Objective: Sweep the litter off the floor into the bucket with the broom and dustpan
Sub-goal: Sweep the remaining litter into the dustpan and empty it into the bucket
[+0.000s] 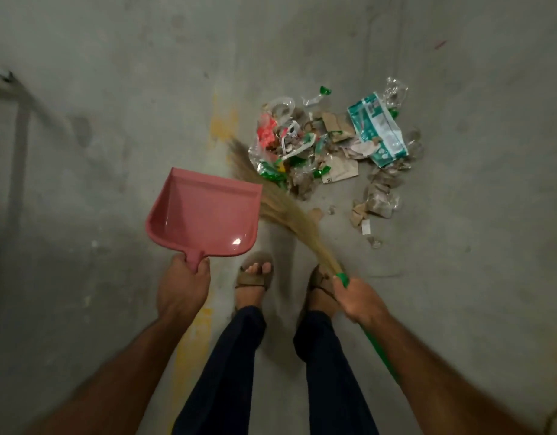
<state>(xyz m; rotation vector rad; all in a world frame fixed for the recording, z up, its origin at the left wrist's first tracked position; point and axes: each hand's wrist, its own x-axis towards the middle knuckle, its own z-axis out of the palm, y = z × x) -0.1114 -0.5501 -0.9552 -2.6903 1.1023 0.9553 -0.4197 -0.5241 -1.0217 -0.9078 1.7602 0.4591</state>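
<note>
My left hand (183,287) grips the short handle of a pink dustpan (205,215), which is held above the floor with nothing in it, its mouth pointing away from me. My right hand (358,301) grips the green handle of a straw broom (289,211). The broom's bristles slant up and left, and their tips touch the near left edge of a litter pile (330,146). The pile holds plastic wrappers, cardboard scraps, paper bits and a teal and white packet (379,133). No bucket is in view.
The grey concrete floor (113,120) has yellow paint marks left of the pile and by my left leg. My two feet in sandals (255,271) stand just below the broom. Loose scraps (371,211) lie to the right of the bristles. A pale edge shows at the far left.
</note>
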